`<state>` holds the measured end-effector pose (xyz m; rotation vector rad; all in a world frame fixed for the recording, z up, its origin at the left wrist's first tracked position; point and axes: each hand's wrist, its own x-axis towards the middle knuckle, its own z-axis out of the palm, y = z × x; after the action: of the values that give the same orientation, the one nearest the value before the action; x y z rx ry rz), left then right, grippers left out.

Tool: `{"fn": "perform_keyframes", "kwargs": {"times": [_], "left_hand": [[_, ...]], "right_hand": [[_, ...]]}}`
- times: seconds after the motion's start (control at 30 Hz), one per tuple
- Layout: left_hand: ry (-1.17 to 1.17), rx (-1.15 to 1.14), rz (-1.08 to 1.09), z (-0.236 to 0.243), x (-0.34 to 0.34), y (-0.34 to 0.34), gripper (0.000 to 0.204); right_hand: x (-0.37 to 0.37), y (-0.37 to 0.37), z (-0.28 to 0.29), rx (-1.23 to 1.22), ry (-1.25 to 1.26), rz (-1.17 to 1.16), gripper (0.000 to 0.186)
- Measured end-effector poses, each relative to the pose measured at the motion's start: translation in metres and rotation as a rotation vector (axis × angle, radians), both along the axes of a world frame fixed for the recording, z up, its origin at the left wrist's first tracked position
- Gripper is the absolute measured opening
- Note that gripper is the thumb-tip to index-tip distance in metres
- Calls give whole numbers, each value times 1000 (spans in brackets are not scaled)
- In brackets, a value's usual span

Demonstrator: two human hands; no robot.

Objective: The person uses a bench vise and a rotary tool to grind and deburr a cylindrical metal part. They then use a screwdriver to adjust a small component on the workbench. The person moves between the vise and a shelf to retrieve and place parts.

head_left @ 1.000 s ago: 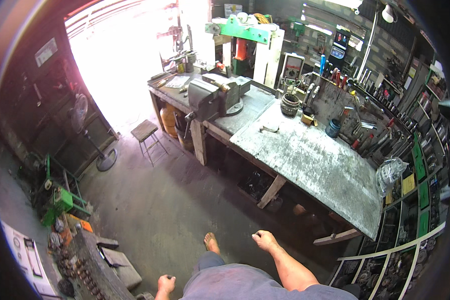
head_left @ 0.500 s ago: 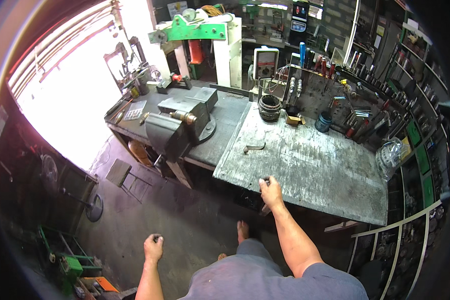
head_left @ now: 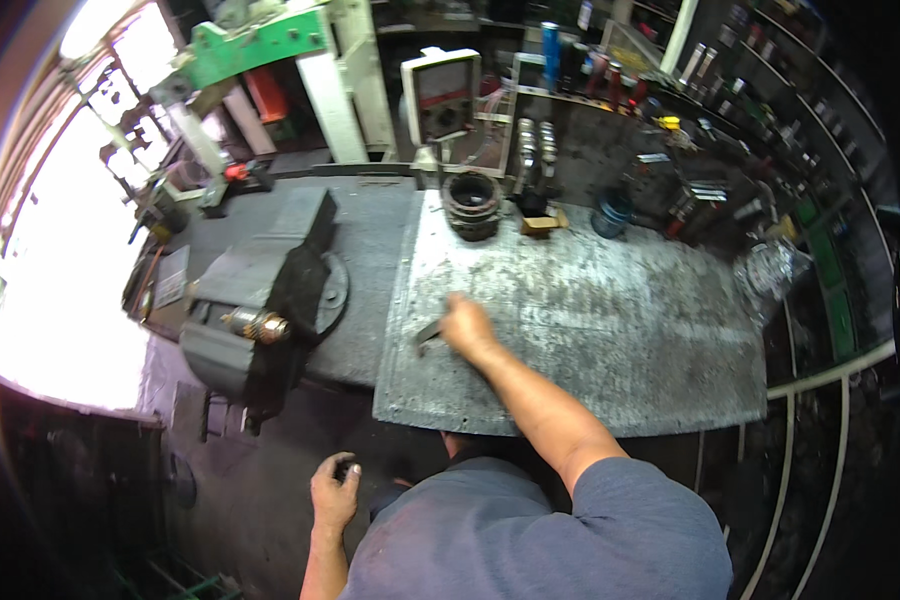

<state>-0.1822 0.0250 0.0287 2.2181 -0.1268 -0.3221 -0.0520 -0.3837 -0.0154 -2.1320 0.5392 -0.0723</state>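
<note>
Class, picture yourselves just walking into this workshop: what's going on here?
A person is at a worn grey workbench, with the right hand at a small dark strip; blur hides whether it is gripped. The left hand is away from the bench, fingers curled, perhaps around something small and dark. A ridged shaft sits at the vise, and a round metal part stands toward the back.

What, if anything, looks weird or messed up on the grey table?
Nothing looks clearly spilled or broken. The grey table is just blotchy and scuffed, with pale and dark patches, probably from wear. The small dark piece by the right hand is too blurred to tell if it's damaged.
</note>
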Motion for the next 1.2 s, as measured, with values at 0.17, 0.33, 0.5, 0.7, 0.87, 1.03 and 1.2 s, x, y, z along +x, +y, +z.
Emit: {"fn": "perform_keyframes", "kwargs": {"times": [0.17, 0.33, 0.5, 0.7, 0.87, 1.03, 1.2], "left_hand": [[-169, -138, -166, 15, 58, -28, 86], [1, -161, -195, 35, 92, -4, 26], [-56, -172, -284, 59, 81, 45, 22], [4, -206, -253, 83, 82, 81, 17], [-22, -348, -235, 94, 109, 58, 21], [96, -630, -86, 69, 143, 10, 33], [239, -850, 71, 20, 166, -26, 39]], "right_hand": [[-44, 116, 47, -52, -269, 724, 25], [-51, 179, 100, 93, -460, 658, 22], [-59, 193, 141, 250, -145, 456, 39], [-50, 209, 168, 489, 80, 376, 17], [9, 196, 208, 84, -192, 448, 16], [82, 174, 216, -135, -204, 458, 22], [111, 169, 204, -147, -164, 470, 26]]}}
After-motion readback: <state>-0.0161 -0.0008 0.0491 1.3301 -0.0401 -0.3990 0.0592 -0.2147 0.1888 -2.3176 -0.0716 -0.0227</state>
